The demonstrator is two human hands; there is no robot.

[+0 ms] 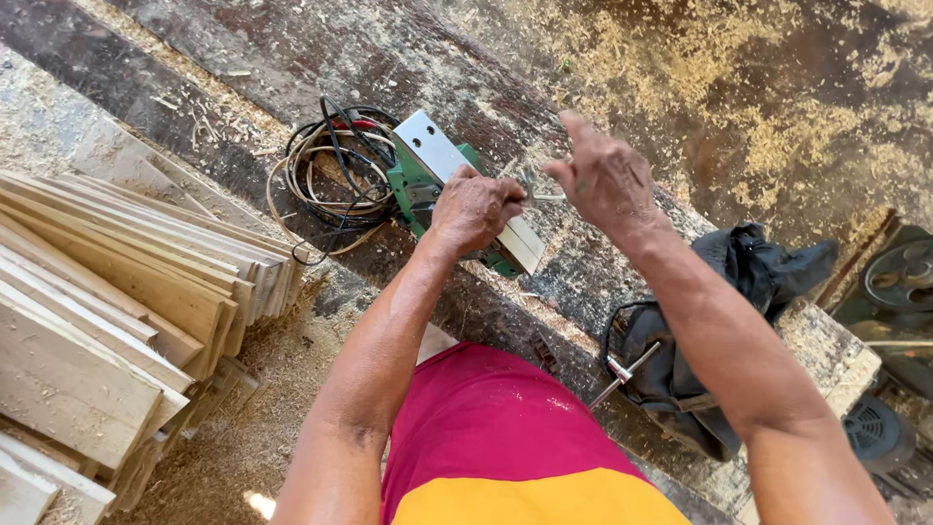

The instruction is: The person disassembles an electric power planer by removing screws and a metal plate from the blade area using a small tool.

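Note:
A green electric planer (420,160) lies upside down on a rough wooden beam (583,282), its shiny metal sole plate facing up. My left hand (474,209) sits on the middle of the planer with its fingers curled around the body. Just to the right, my right hand (604,180) hovers above the beam. It pinches a small metal tool (535,192) between thumb and fingers, with the index finger raised. The tool's tip points at my left hand and the planer.
The planer's coiled cable (326,180) lies left of it on the beam. Several sawn planks (117,292) are stacked at the left. A black bag (680,369) with a metal T-handle tool (624,374) sits at the right, and dark machine parts (899,277) stand beyond it. Sawdust covers the floor.

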